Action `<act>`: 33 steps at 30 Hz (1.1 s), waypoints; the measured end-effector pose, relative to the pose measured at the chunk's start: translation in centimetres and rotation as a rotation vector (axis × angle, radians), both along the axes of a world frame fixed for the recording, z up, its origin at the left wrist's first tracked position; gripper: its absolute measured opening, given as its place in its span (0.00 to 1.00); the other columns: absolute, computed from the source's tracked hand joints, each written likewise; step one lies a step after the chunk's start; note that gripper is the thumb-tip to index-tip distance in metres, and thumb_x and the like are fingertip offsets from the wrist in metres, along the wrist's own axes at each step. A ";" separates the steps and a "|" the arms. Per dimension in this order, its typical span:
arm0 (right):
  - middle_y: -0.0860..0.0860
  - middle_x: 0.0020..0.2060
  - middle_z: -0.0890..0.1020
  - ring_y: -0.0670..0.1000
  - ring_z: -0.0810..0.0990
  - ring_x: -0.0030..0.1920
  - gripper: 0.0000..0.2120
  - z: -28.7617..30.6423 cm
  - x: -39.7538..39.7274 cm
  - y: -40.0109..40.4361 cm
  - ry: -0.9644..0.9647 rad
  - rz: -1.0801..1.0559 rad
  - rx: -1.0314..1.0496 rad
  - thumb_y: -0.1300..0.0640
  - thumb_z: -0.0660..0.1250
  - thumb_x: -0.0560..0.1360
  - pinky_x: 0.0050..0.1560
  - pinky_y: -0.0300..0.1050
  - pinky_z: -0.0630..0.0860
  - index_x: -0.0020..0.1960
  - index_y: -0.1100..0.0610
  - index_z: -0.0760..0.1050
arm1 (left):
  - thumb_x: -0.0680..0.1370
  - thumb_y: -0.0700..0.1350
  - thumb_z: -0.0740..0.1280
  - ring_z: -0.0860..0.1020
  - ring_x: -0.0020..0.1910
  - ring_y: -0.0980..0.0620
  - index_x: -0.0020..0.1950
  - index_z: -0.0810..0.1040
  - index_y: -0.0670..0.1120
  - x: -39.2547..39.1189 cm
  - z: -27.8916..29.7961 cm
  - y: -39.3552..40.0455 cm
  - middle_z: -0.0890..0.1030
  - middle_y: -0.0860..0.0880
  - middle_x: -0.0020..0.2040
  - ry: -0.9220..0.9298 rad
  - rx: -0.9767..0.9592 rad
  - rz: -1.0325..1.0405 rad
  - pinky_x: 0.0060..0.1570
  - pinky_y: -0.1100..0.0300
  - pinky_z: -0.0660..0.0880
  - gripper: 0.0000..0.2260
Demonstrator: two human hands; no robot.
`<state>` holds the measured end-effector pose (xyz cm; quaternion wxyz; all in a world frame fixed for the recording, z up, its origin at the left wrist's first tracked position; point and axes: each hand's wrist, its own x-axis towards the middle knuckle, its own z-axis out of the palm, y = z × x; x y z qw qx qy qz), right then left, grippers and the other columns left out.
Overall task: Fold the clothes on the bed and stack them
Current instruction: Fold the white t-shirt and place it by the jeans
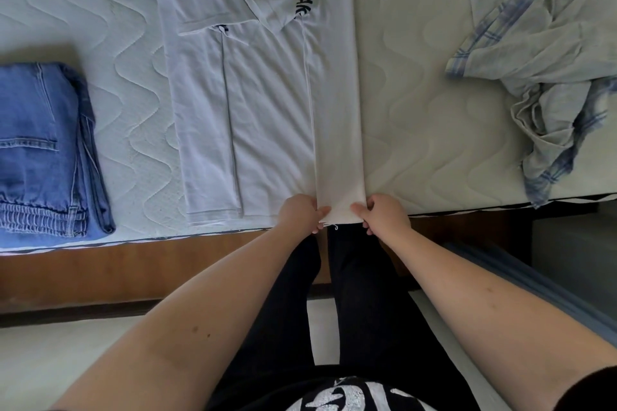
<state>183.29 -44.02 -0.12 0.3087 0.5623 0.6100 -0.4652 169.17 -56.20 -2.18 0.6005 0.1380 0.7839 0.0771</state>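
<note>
A white T-shirt (267,103) with dark lettering lies lengthwise on the mattress (417,110), its left and right sides folded inward as long strips. At the near edge of the bed, my left hand (300,212) and my right hand (384,215) pinch the bottom hem of the right folded strip, one at each corner. Folded blue jeans (46,150) lie on the left of the bed. A crumpled white-and-blue plaid shirt (551,60) lies on the right.
The bed's wooden side rail (133,270) runs below the mattress edge. My legs in black trousers (350,293) stand against it. Pale floor (66,360) shows lower left, and a grey ledge (534,283) lower right.
</note>
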 end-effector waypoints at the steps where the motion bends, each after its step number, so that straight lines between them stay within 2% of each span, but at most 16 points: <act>1: 0.52 0.34 0.82 0.51 0.81 0.30 0.13 0.1 -0.2 0.1 -0.036 0.070 0.019 0.47 0.65 0.79 0.34 0.44 0.76 0.43 0.56 0.72 | 0.80 0.54 0.65 0.81 0.28 0.60 0.43 0.77 0.49 0.1 0.0 0.0 0.83 0.53 0.30 -0.002 -0.013 -0.024 0.31 0.63 0.73 0.11; 4: 0.53 0.36 0.83 0.52 0.84 0.34 0.14 0.3 -0.7 0.4 -0.111 0.168 0.016 0.45 0.66 0.78 0.41 0.47 0.80 0.44 0.56 0.74 | 0.80 0.55 0.64 0.77 0.22 0.63 0.40 0.76 0.49 0.2 -0.1 0.0 0.80 0.56 0.24 0.014 -0.040 -0.077 0.30 0.64 0.69 0.13; 7: 0.52 0.37 0.83 0.52 0.84 0.37 0.17 0.6 -1.4 1.1 -0.174 0.257 0.014 0.41 0.65 0.77 0.45 0.49 0.82 0.46 0.56 0.77 | 0.80 0.55 0.63 0.77 0.21 0.61 0.42 0.76 0.48 -0.1 0.0 0.3 0.79 0.56 0.23 0.008 -0.061 -0.107 0.29 0.64 0.70 0.13; 9: 0.52 0.37 0.82 0.54 0.83 0.39 0.21 0.8 -2.3 1.8 -0.218 0.331 0.073 0.38 0.62 0.77 0.43 0.48 0.80 0.45 0.56 0.76 | 0.80 0.58 0.63 0.78 0.22 0.59 0.41 0.77 0.47 -0.5 0.1 0.5 0.79 0.54 0.23 -0.006 -0.108 -0.209 0.30 0.63 0.70 0.17; 11: 0.51 0.38 0.78 0.53 0.78 0.39 0.23 1.0 -3.4 2.8 -0.253 0.372 0.157 0.36 0.57 0.78 0.38 0.46 0.73 0.42 0.56 0.73 | 0.78 0.63 0.62 0.78 0.25 0.57 0.36 0.77 0.46 -1.1 0.6 0.8 0.79 0.53 0.24 0.010 -0.173 -0.354 0.32 0.61 0.71 0.22; 14: 0.53 0.40 0.77 0.56 0.76 0.41 0.23 1.2 -5.3 4.4 -0.205 0.330 0.242 0.39 0.53 0.80 0.39 0.46 0.69 0.46 0.57 0.75 | 0.78 0.63 0.63 0.78 0.30 0.54 0.33 0.77 0.44 -3.1 1.4 1.6 0.79 0.51 0.29 0.128 -0.076 -0.449 0.40 0.57 0.78 0.25; 16: 0.54 0.41 0.78 0.57 0.77 0.44 0.20 1.2 -6.6 5.5 -0.103 0.273 0.311 0.43 0.55 0.81 0.39 0.45 0.69 0.49 0.58 0.76 | 0.80 0.59 0.63 0.80 0.37 0.50 0.40 0.79 0.43 -5.0 2.1 2.4 0.81 0.48 0.35 0.176 0.021 -0.376 0.46 0.54 0.79 0.21; 17: 0.55 0.42 0.79 0.58 0.78 0.45 0.17 1.2 -7.2 5.9 -0.046 0.241 0.346 0.46 0.56 0.81 0.40 0.45 0.68 0.50 0.57 0.76 | 0.80 0.57 0.64 0.80 0.40 0.50 0.43 0.79 0.44 -5.8 2.4 2.9 0.82 0.48 0.38 0.180 0.065 -0.271 0.45 0.55 0.78 0.17; 19: 0.55 0.45 0.80 0.59 0.78 0.49 0.13 1.2 -8.8 7.0 0.064 0.192 0.401 0.49 0.57 0.80 0.42 0.45 0.67 0.53 0.57 0.75 | 0.79 0.53 0.64 0.81 0.39 0.50 0.44 0.78 0.48 -7.8 2.9 4.1 0.83 0.49 0.39 0.192 0.132 -0.035 0.42 0.58 0.77 0.10; 21: 0.56 0.50 0.81 0.59 0.78 0.53 0.12 1.2 -10.5 8.4 0.164 0.160 0.424 0.52 0.58 0.80 0.44 0.45 0.68 0.57 0.57 0.75 | 0.79 0.49 0.63 0.82 0.39 0.50 0.45 0.78 0.48 -10.0 3.1 5.9 0.84 0.49 0.40 0.237 0.186 0.076 0.41 0.61 0.78 0.08; 23: 0.56 0.55 0.81 0.58 0.77 0.58 0.13 1.3 -12.1 10.0 0.244 0.142 0.419 0.54 0.60 0.80 0.51 0.47 0.71 0.61 0.57 0.74 | 0.79 0.47 0.61 0.82 0.38 0.52 0.46 0.78 0.47 -12.2 3.3 7.8 0.84 0.48 0.42 0.266 0.236 0.158 0.32 0.70 0.73 0.08; 25: 0.55 0.57 0.80 0.56 0.77 0.59 0.15 1.3 -13.3 11.6 0.317 0.132 0.387 0.55 0.61 0.80 0.58 0.46 0.71 0.66 0.57 0.72 | 0.79 0.47 0.61 0.82 0.35 0.55 0.48 0.78 0.48 -14.2 3.7 9.9 0.84 0.49 0.42 0.283 0.283 0.247 0.26 0.73 0.68 0.07; 27: 0.54 0.61 0.78 0.54 0.77 0.60 0.19 1.6 -14.3 13.2 0.368 0.126 0.347 0.55 0.61 0.80 0.62 0.46 0.71 0.70 0.56 0.68 | 0.79 0.48 0.62 0.82 0.37 0.55 0.49 0.78 0.50 -16.0 4.2 11.9 0.83 0.50 0.43 0.299 0.325 0.309 0.26 0.72 0.68 0.06; 30: 0.55 0.69 0.73 0.54 0.73 0.67 0.24 2.2 -15.7 15.3 0.400 0.171 0.331 0.55 0.60 0.81 0.68 0.50 0.69 0.75 0.56 0.62 | 0.79 0.48 0.62 0.81 0.42 0.55 0.50 0.76 0.53 -18.3 5.0 14.4 0.82 0.53 0.45 0.361 0.374 0.304 0.30 0.68 0.68 0.04; 33: 0.54 0.74 0.66 0.55 0.65 0.73 0.26 2.7 -17.0 16.8 0.381 0.243 0.350 0.54 0.58 0.82 0.72 0.50 0.63 0.78 0.55 0.57 | 0.79 0.48 0.63 0.77 0.40 0.63 0.51 0.75 0.54 -20.0 5.5 15.8 0.79 0.57 0.43 0.454 0.421 0.272 0.31 0.74 0.67 0.03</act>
